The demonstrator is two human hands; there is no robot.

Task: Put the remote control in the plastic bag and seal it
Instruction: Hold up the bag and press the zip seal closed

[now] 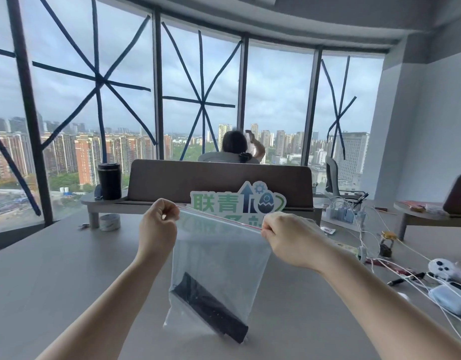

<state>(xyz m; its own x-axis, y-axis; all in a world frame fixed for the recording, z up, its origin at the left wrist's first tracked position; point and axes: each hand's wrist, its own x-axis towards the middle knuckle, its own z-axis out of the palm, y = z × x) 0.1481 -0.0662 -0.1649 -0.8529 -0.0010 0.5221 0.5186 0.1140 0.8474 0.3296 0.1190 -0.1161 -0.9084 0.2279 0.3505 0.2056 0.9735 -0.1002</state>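
Both hands pinch the zip-seal plastic bag by its top corners, left hand at 9 o'clock, right hand at 3. The black remote control lies slanted in the bag's bottom, above the counter.

Far left of desk: I see a black tumbler on a low riser shelf, a tape roll just below.
Far edge, centre: a green-lettered sign leaning on the brown divider.
Right edge: white cables, a white controller, a pale blue case, a small jar.
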